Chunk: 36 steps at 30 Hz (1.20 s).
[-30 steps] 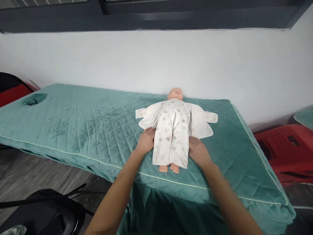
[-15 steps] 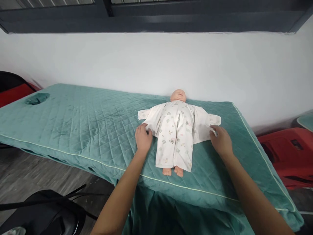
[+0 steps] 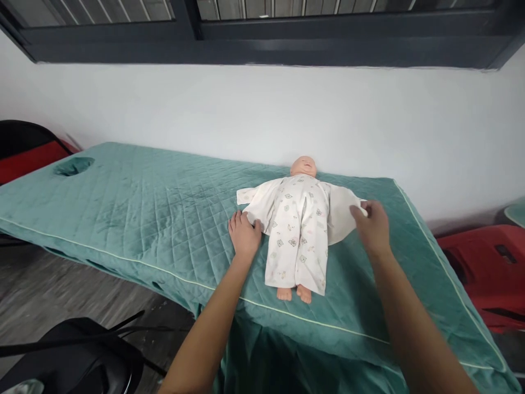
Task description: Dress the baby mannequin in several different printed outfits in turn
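Observation:
A baby doll [image 3: 304, 165] lies on its back, its bare feet [image 3: 304, 294] toward me. White printed baby clothes [image 3: 292, 241] cover it from neck to ankles. On both sides spreads a white baby shirt [image 3: 341, 210], its right panel lifted off the bed. My right hand [image 3: 372, 224] pinches the edge of that panel and hides part of the sleeve. At the shirt's left edge, my left hand [image 3: 245, 235] rests on the cover, thumb and fingers apart; its fingertips touch or nearly touch the cloth.
The doll is on a padded bed with a green quilted cover [image 3: 164, 219] that has a hole at the far left. Behind it are a white wall and a dark window frame [image 3: 328, 46]. A black chair [image 3: 77, 355] stands lower left, a red case [image 3: 488, 268] at right.
My right hand has taken the shirt's right edge and raised it, folding the sleeve end out of sight. My left hand stays beside the left edge. The view has tilted up slightly.

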Tool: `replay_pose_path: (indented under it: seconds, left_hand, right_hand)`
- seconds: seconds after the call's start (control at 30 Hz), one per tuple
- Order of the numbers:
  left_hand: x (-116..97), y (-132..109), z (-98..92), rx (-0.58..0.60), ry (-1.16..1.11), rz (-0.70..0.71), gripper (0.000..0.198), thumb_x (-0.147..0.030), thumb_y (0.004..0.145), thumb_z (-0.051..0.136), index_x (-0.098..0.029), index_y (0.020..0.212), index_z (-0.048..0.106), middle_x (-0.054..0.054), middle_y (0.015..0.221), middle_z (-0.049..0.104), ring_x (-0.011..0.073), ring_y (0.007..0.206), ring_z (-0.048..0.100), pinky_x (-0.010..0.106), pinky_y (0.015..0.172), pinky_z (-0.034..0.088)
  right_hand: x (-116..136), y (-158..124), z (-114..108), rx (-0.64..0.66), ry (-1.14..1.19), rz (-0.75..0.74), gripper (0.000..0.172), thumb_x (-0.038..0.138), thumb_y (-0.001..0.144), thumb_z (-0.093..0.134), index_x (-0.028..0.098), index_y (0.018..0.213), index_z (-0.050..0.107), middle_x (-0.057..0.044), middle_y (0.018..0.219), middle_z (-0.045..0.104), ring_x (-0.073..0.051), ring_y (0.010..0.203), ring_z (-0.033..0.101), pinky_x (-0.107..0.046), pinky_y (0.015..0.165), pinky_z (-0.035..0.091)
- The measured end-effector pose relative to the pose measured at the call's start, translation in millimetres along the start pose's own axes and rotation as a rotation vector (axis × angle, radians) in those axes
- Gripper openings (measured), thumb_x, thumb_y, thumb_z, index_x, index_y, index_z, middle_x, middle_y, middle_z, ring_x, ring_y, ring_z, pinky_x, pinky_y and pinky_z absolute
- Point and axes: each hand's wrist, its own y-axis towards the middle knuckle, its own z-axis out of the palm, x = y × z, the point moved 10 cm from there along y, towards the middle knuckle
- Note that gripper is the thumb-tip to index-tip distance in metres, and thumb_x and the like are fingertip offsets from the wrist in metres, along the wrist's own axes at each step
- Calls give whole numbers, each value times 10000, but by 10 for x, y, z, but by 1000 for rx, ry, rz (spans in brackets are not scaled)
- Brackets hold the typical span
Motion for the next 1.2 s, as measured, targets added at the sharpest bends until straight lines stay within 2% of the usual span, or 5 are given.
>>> replay_pose_path:
  seconds: [0.23, 0.57, 0.77, 0.9, 1.2]
  left_hand:
    - [-7, -23, -36, 17, -62, -3, 399, -282, 895, 559, -113, 1255, 587, 186, 1371, 612, 329, 1356, 499, 484, 1187, 309]
    - [-10, 486, 23, 0, -764, -221, 305, -166, 867, 528, -206, 1165, 579, 70, 1094, 691, 196, 1031, 660, 334, 943, 506]
    - [-1266, 80, -661, 31, -764, 544, 279, -136, 928, 470, -209, 1155, 614, 76, 1118, 685, 200, 1061, 636, 350, 934, 514]
    - [-1722, -388, -538, 334, -498, 998, 343, -94, 918, 468, -206, 1195, 635, 87, 1071, 693, 217, 1002, 641, 366, 869, 526]
    - [-1512, 1055, -55, 239, -724, 337, 253, -244, 919, 586, -180, 1138, 696, 53, 971, 714, 168, 871, 649, 288, 815, 517]
  right_hand:
    - [887, -903, 867, 874, -5, -219, 118, 348, 908, 578, 246, 859, 610, 9, 796, 658, -167, 730, 582, -301, 684, 426]
    - [609, -411, 590, 462, 219, -80, 188, 401, 893, 604, 215, 883, 628, -8, 801, 648, -161, 734, 581, -296, 681, 432]
    - [610, 283, 837, 235, 75, -116, 190, 400, 866, 585, 214, 868, 624, -20, 802, 665, -178, 724, 602, -321, 711, 446]
    - [603, 618, 1168, 202, -106, -99, 270, 475, 875, 565, 222, 784, 576, -33, 775, 657, -198, 732, 579, -344, 725, 416]
    - [390, 695, 1355, 237, -147, 62, 289, 486, 768, 662, 204, 820, 623, -47, 818, 681, -209, 770, 590, -332, 712, 412]
